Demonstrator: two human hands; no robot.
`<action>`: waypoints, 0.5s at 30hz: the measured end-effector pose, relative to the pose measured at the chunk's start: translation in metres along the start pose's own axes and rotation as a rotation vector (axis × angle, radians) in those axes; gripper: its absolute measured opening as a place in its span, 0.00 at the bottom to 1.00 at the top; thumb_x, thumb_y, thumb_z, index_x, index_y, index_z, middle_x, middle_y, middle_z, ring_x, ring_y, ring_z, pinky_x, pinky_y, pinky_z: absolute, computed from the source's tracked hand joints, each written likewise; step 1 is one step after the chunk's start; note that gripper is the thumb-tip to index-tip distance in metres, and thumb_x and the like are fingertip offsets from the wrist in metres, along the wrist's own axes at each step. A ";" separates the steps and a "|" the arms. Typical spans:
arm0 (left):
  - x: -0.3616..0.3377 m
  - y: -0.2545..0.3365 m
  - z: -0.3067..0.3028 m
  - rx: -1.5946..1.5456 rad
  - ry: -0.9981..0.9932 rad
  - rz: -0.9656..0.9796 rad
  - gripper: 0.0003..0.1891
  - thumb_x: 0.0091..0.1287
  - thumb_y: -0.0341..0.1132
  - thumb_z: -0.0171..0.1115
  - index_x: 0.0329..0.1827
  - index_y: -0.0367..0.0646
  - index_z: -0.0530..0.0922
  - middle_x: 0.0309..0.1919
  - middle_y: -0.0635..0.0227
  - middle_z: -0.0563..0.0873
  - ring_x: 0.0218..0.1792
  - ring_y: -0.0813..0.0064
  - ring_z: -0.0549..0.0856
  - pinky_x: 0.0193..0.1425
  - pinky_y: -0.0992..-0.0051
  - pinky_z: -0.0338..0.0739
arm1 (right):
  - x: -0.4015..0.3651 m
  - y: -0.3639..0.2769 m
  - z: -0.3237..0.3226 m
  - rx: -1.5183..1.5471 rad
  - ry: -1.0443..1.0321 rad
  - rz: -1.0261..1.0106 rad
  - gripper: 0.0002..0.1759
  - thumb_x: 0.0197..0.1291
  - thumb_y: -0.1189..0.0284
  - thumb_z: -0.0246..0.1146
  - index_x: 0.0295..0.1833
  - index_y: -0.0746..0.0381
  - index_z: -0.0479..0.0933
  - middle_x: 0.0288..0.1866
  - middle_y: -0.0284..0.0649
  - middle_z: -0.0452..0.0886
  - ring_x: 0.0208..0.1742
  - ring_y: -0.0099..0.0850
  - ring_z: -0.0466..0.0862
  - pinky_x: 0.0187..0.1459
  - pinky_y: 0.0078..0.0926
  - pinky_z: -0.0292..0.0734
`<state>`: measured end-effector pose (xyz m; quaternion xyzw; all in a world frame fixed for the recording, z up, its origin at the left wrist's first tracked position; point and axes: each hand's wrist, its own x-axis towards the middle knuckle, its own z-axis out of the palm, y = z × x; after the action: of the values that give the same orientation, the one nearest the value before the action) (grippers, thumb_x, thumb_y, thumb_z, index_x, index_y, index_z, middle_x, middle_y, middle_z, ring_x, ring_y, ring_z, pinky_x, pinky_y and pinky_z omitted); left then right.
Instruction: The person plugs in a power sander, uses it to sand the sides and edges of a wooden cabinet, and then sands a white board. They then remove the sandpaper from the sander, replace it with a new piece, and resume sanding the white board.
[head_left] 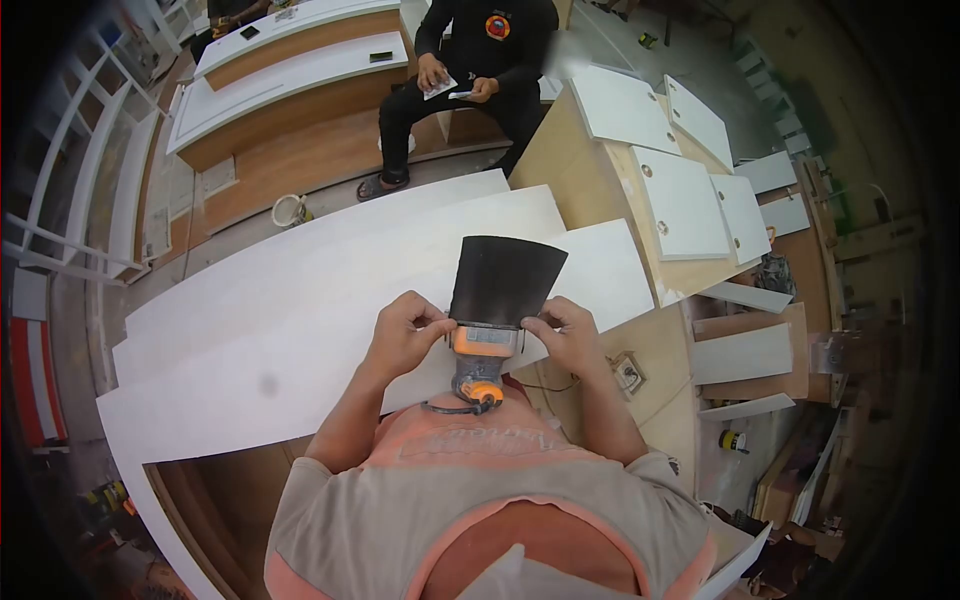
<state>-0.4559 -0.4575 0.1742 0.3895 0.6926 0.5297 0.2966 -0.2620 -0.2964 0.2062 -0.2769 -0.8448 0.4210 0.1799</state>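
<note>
A dark sheet of sandpaper point(505, 283) stands out from the far edge of an orange and grey electric sander point(485, 342). The sander rests against my shirt, its black cord point(455, 407) curling beside the orange end. My left hand point(402, 335) is closed, thumb and fingers pinching the sheet's near left corner where it meets the sander. On the other side, my right hand point(567, 335) pinches the near right corner in the same way. The fingertips partly hide the sander's side edges.
Large white panels point(250, 340) lie stacked before me, over an open wooden compartment point(235, 500). White cabinet doors point(680, 200) lie on boards to the right, near a socket box point(628, 373). A seated co-worker point(480, 70) handles a small sheet. A white bucket point(290, 211) stands on the floor.
</note>
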 end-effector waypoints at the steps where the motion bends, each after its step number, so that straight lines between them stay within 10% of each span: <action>1: 0.001 -0.002 -0.001 -0.008 -0.016 -0.030 0.07 0.54 0.30 0.68 0.27 0.39 0.77 0.25 0.70 0.79 0.27 0.84 0.77 0.31 0.83 0.72 | -0.001 0.001 0.001 0.023 0.008 0.047 0.09 0.48 0.74 0.68 0.33 0.67 0.78 0.25 0.41 0.75 0.24 0.28 0.76 0.28 0.24 0.71; 15: 0.005 -0.021 -0.003 -0.337 -0.215 -0.070 0.06 0.61 0.29 0.63 0.35 0.38 0.75 0.30 0.73 0.78 0.33 0.85 0.77 0.37 0.84 0.73 | -0.002 0.010 0.016 0.031 0.076 -0.009 0.08 0.50 0.74 0.65 0.28 0.68 0.76 0.21 0.39 0.70 0.22 0.28 0.71 0.26 0.25 0.65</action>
<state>-0.4658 -0.4578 0.1549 0.3643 0.5715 0.5830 0.4481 -0.2657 -0.3024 0.1888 -0.2862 -0.8320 0.4223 0.2181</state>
